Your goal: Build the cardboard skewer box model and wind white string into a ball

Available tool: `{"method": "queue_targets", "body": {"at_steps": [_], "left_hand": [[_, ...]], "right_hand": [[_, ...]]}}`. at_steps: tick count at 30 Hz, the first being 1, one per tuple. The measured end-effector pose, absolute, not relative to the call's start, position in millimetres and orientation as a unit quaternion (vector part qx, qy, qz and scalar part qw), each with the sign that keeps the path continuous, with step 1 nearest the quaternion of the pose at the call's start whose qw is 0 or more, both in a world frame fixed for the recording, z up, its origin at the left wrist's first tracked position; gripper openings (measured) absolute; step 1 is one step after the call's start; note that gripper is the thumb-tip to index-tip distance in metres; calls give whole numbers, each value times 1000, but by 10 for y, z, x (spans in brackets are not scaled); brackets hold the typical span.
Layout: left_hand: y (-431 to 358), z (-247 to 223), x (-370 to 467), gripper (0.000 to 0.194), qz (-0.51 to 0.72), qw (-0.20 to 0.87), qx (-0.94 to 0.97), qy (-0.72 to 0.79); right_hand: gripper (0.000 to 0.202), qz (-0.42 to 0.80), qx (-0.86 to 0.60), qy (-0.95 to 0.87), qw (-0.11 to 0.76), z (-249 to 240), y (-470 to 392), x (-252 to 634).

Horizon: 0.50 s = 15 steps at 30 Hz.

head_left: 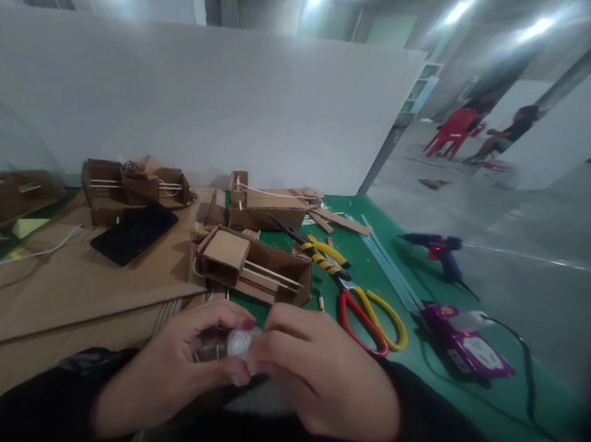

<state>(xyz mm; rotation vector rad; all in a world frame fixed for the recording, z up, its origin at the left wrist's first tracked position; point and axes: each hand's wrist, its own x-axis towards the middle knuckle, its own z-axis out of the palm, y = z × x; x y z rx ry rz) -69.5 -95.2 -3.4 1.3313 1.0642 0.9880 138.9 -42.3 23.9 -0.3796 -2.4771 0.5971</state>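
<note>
At the near edge of the table, my left hand [181,361] holds a small clear plastic piece [238,343] with a round, whitish end between thumb and fingers. My right hand [316,369] is pinched at the right side of that round end, its fingertips blurred and partly hidden. Just beyond both hands lies an open cardboard box [273,263] with thin sticks across it. Pliers [323,253] with yellow and black handles rest right of the box, beside a tool with red and yellow handles [365,312].
A dark tablet-like slab [134,234] and more cardboard boxes [134,188] lie left on cardboard sheets [72,274]. To the right are clear glue sticks [392,270], a blue glue gun [438,250] and a purple package [468,345]. A white panel [222,103] stands behind; people sit far right.
</note>
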Motion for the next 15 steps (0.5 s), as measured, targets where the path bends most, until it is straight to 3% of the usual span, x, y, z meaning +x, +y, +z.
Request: {"method": "queue_targets", "body": {"at_steps": [3, 9, 15], "left_hand": [[-941, -51, -696, 23, 404, 560, 575, 439], [-977, -125, -711, 37, 429, 605, 523, 420], [-990, -139, -730, 33, 449, 552, 559, 426]], "right_hand": [[15, 237, -148, -913, 297, 202, -342, 1376], [12, 274, -159, -878, 359, 127, -151, 1341], [13, 303, -214, -845, 384, -40, -119, 1286]]}}
